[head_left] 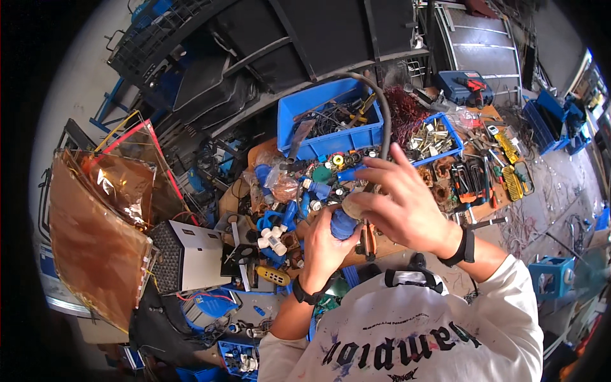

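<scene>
My left hand (pixel 323 251) wraps round a blue cylindrical fitting (pixel 344 225), holding it upright above the near edge of the bench. A beige-grey round collar (pixel 352 205) sits at the fitting's top. Over it is my right hand (pixel 407 213), fingers stretched and spread, its lowest digit touching the collar. A thick dark hose or cable (pixel 386 121) curves down from the back and passes behind my right fingers; its lower end is hidden there. Left of my hands lies a white branched pipe fitting (pixel 272 242), with several blue fittings (pixel 316 188) beyond.
A blue crate (pixel 331 148) of cables and tools stands at the back. Right of it are a blue tray (pixel 459 148) of brass-coloured parts, pliers (pixel 468 181), and a red drill (pixel 474 89) on a blue case. A white metal box (pixel 196 254) and copper-coloured sheets (pixel 95 235) stand left.
</scene>
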`<action>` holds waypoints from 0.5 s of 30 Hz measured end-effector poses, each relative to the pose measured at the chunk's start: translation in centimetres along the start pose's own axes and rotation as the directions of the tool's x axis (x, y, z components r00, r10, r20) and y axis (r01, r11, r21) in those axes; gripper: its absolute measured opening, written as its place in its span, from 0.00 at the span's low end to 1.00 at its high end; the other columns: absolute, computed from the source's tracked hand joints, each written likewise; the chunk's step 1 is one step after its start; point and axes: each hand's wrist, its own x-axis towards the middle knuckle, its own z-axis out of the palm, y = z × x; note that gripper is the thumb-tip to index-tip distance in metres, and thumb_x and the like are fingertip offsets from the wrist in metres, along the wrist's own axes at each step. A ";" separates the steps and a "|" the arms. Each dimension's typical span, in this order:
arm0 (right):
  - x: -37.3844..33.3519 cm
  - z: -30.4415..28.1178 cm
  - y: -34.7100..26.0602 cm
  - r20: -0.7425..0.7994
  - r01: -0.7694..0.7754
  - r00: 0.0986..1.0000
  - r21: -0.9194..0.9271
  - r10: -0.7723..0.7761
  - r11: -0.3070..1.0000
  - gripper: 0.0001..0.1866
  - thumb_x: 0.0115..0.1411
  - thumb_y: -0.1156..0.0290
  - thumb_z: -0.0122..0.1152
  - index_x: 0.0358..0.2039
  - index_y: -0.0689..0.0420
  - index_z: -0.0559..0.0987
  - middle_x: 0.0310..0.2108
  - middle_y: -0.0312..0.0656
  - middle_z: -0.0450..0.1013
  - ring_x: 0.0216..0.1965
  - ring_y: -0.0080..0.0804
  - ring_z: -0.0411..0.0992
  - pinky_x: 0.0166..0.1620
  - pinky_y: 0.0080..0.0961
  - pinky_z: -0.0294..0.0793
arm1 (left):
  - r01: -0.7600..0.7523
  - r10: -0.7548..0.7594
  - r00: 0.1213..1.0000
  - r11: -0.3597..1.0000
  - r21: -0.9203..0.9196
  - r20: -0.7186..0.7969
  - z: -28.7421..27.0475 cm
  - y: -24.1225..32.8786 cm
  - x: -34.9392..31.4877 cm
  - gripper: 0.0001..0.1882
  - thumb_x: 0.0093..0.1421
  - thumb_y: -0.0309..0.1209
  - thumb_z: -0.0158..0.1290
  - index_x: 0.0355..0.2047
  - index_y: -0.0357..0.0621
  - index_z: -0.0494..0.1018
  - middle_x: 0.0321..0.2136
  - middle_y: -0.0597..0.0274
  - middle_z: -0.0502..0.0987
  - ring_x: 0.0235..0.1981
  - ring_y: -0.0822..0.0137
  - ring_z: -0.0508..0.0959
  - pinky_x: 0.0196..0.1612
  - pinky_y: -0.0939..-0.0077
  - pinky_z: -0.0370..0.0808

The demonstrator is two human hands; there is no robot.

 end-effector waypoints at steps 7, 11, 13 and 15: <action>-4.3 3.6 -0.1 0.164 -0.471 0.636 0.856 0.754 0.212 0.31 0.55 0.75 0.67 0.57 0.61 0.63 0.49 0.46 0.68 0.53 0.37 0.68 0.61 0.33 0.64 | 0.037 -0.052 0.994 0.989 -0.146 -0.100 2.2 1.0 0.1 0.25 0.47 0.30 0.67 0.43 0.38 0.69 0.34 0.46 0.78 0.34 0.49 0.80 0.36 0.61 0.76; -3.1 4.9 -0.9 0.114 -0.442 0.721 0.835 0.684 0.327 0.34 0.55 0.72 0.69 0.58 0.61 0.62 0.47 0.43 0.69 0.53 0.30 0.67 0.58 0.29 0.67 | -0.025 0.011 0.997 0.984 -0.178 -0.079 3.5 1.8 0.3 0.26 0.46 0.29 0.67 0.44 0.38 0.68 0.35 0.45 0.77 0.35 0.46 0.80 0.36 0.60 0.76; -1.8 5.2 -1.2 0.113 -0.409 0.654 0.885 0.748 0.224 0.23 0.54 0.75 0.70 0.46 0.59 0.68 0.34 0.35 0.71 0.37 0.19 0.69 0.41 0.19 0.71 | -0.054 0.046 0.998 0.985 -0.164 -0.050 4.4 1.8 0.2 0.27 0.46 0.28 0.67 0.45 0.38 0.67 0.34 0.44 0.77 0.36 0.44 0.80 0.36 0.59 0.76; -1.3 5.2 -0.8 0.138 -0.501 0.614 0.829 0.777 0.249 0.17 0.55 0.78 0.67 0.39 0.56 0.67 0.30 0.33 0.70 0.33 0.20 0.70 0.38 0.19 0.72 | -0.047 0.034 0.997 0.978 -0.205 -0.067 4.4 2.6 0.3 0.29 0.45 0.28 0.67 0.46 0.38 0.67 0.33 0.45 0.77 0.35 0.44 0.79 0.35 0.58 0.76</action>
